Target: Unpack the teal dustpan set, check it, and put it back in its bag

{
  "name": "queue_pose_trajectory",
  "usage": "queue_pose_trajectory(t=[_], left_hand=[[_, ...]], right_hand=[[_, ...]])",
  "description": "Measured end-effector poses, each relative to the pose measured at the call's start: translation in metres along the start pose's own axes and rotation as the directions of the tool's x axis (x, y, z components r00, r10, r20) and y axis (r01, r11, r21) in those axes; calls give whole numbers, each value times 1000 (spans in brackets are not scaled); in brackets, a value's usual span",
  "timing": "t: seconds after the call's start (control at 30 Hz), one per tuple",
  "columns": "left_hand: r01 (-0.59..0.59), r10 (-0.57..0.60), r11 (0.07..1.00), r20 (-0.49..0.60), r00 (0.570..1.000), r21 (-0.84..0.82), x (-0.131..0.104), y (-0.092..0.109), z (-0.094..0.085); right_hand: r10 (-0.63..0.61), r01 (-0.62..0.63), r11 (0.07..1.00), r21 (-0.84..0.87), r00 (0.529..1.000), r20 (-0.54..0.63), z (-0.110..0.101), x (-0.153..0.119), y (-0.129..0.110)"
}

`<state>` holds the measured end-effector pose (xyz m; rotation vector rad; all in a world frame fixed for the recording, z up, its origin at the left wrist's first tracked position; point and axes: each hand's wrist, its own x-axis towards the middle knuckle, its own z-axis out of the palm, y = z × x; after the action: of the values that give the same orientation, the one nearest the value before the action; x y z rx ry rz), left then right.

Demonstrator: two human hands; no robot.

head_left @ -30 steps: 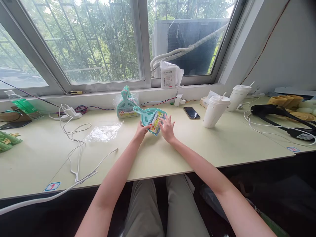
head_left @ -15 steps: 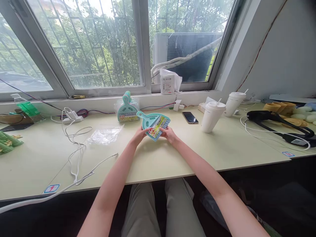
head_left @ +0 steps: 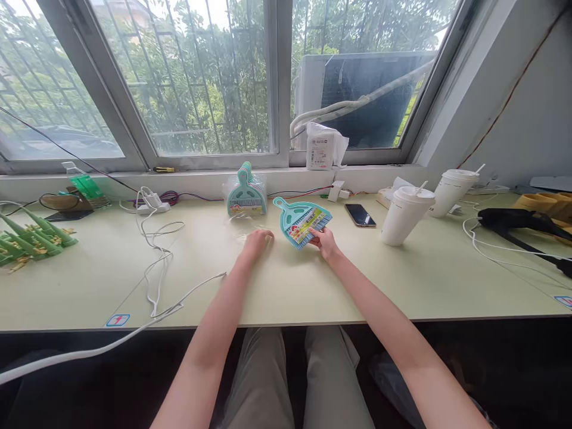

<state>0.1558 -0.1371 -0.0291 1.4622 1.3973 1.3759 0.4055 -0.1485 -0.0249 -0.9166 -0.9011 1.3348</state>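
Observation:
My right hand is closed on the lower right edge of a mint-green dustpan and brush set. The set has a bright printed label across it and is tilted above the table, its looped handle to the upper left. My left hand is apart from the set, fingers curled at table height. A crumpled clear plastic bag shows just behind and left of that hand, which appears to pinch it. Farther back, a stack of similar dustpan sets stands upright in clear wrapping near the window wall.
A phone and two lidded white cups, the nearer cup among them, stand to the right. White cables run over the table on the left, near green folded shapes. A black strap-like item lies far right.
My left hand has let go of the dustpan set and moved aside; the plastic bag has shifted right, next to it. My right hand still holds the set. The view has turned slightly left.

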Motion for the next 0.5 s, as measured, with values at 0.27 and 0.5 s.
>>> queue_pose_trajectory(t=[0.27, 0.5], left_hand=[[-103, 72, 917, 94, 993, 385, -13, 30, 28], [-56, 134, 546, -22, 991, 836, -6, 30, -1]], right_hand=[[-11, 11, 1000, -15, 1000, -26, -6, 3, -5], [65, -60, 994, -95, 997, 47, -2, -3, -8]])
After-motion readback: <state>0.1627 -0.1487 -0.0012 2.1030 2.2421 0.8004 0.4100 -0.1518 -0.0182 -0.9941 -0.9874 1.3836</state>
